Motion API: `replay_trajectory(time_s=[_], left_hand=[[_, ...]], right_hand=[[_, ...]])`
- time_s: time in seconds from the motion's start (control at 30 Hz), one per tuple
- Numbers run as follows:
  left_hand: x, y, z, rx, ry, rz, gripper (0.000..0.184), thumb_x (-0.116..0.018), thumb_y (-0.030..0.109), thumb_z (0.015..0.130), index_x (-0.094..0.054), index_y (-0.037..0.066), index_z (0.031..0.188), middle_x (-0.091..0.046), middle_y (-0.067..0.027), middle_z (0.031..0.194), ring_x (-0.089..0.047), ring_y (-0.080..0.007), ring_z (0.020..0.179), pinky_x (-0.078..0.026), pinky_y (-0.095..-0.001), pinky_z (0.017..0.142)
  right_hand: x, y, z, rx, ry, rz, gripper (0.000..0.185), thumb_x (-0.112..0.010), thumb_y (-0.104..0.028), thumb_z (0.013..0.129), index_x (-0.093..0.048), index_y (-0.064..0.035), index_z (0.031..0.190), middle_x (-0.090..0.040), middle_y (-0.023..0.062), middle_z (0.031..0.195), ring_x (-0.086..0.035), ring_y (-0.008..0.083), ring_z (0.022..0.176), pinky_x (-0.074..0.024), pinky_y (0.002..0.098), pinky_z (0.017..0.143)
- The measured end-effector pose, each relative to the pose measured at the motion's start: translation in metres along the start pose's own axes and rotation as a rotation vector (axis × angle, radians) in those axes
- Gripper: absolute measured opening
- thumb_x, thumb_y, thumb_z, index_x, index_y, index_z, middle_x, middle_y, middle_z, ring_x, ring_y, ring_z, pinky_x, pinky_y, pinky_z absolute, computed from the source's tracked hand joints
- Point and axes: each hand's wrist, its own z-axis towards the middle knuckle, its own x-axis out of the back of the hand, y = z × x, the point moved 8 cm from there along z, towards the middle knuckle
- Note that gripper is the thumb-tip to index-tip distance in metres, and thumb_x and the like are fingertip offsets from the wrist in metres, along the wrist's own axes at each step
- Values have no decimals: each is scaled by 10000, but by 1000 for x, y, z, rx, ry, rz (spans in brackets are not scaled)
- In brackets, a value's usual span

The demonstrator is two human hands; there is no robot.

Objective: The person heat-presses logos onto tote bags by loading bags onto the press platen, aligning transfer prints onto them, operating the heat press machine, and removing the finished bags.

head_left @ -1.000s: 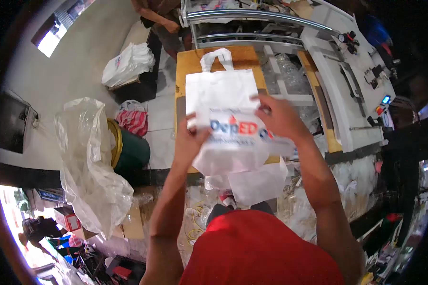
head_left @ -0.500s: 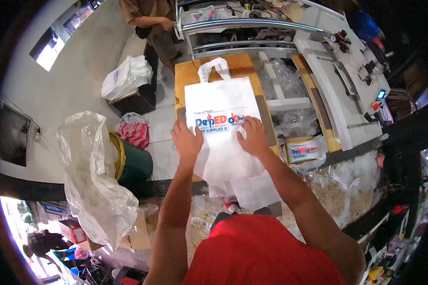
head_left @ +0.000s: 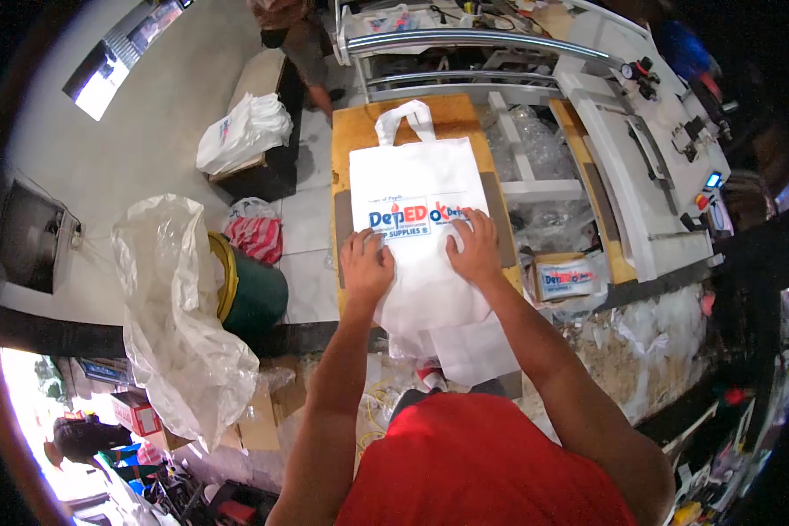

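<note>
A white cloth bag (head_left: 419,175) with a blue and red "DepED" print lies flat on a wooden board (head_left: 352,127), its handle loop at the far end. On the bag's left edge, beside the print, rests my left hand (head_left: 367,265), fingers bent and slightly apart. My right hand (head_left: 476,248) lies on the right side below the small print, fingers spread. Neither hand grips the cloth. The bag's lower part hangs over the board's near edge, above another white sheet (head_left: 473,349).
To the right are a white machine (head_left: 627,175) and a small box with a printed transfer (head_left: 570,277). At left stand a green bin (head_left: 259,294), clear plastic (head_left: 180,324) and stacked white bags (head_left: 245,131). A person (head_left: 296,44) stands beyond.
The bag, blurred and partly lifted in my hands a second ago, now lies flat. Both hands have come to rest on it. The person at the back has shifted position.
</note>
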Motion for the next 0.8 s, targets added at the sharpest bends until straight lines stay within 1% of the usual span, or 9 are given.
replay_trajectory(time_s=[0.03,0.17,0.27,0.43,0.57,0.8], left_hand=[[1,1,0,-14,16,38,279,-678,160,789,-679,101,1062,-609,-82,1242,-525,-356,1182,-406,-497,1032],[2,1,-2,-6,21,24,269,-674,158,788,-689,108,1052,-613,-64,1255,-516,-347,1198,-393,-501,1049],[2,1,-2,-18,32,20,276,-673,154,785,-689,111,1057,-623,-60,1227,-519,-338,1193,-394,-498,1045],[2,-1,-4,27,28,38,245,-668,139,777,-692,144,1021,-636,-45,1167,-537,-314,1138,-407,-487,997],[0,-2,-5,41,-2,31,268,-659,153,785,-690,138,1051,-630,-46,1191,-523,-304,1149,-385,-497,1007],[1,-1,-5,38,-9,49,275,-659,160,790,-696,148,1062,-635,-31,1197,-527,-294,1152,-383,-492,1009]], right_hand=[[0,0,0,-3,3,2,377,-659,-241,852,-620,-46,1172,-485,205,1317,-414,396,1309,-305,569,1111],[-1,2,-1,-3,15,1,388,-656,-234,850,-621,-26,1176,-484,206,1330,-419,400,1305,-320,571,1102],[1,0,1,-20,3,4,378,-656,-226,847,-628,-23,1165,-493,207,1320,-425,399,1299,-326,561,1098],[6,-3,3,-9,-1,24,372,-653,-219,845,-626,-23,1160,-500,205,1309,-433,391,1293,-333,554,1091],[4,4,1,-23,-8,55,369,-654,-215,844,-625,-23,1157,-500,200,1312,-434,387,1294,-327,555,1099],[-2,8,-1,-36,9,60,374,-658,-216,844,-621,-19,1161,-497,195,1320,-431,390,1298,-314,563,1115]])
